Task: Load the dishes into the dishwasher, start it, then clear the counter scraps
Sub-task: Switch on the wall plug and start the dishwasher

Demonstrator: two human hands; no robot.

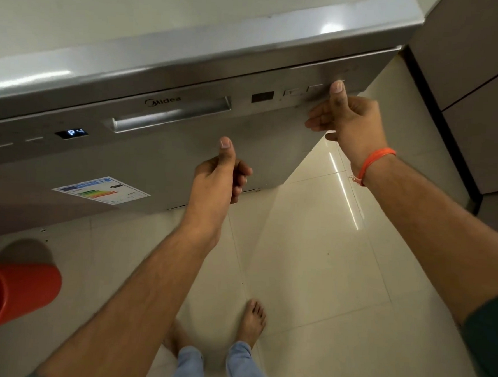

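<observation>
The dishwasher (pixel 186 143) is seen from above with its steel door closed, and "P4" is lit on the small display (pixel 72 133) at the left of the control strip. The recessed handle (pixel 170 116) sits in the middle of that strip under the brand mark.

The right hand (pixel 344 118) is raised to the right end of the control strip; its thumb is stretched up with the tip at the row of buttons (pixel 306 90), though actual contact cannot be told, while the other fingers are curled in and nothing is held. An orange thread band (pixel 373 164) is worn on that wrist.

The left hand (pixel 217 180) is held in front of the door's lower panel, thumb up, fingers folded loosely inward, gripping nothing.

An energy label (pixel 102 189) is stuck to the door at lower left. A red plastic bucket (pixel 11 296) is seen lying at the left edge, just beside the machine. Pale glossy floor tiles (pixel 324 265) are lit by a streak of reflection, and bare feet (pixel 253 319) are planted below. Grey cabinet fronts (pixel 477 100) are seen at the right, just beside the dishwasher's corner.
</observation>
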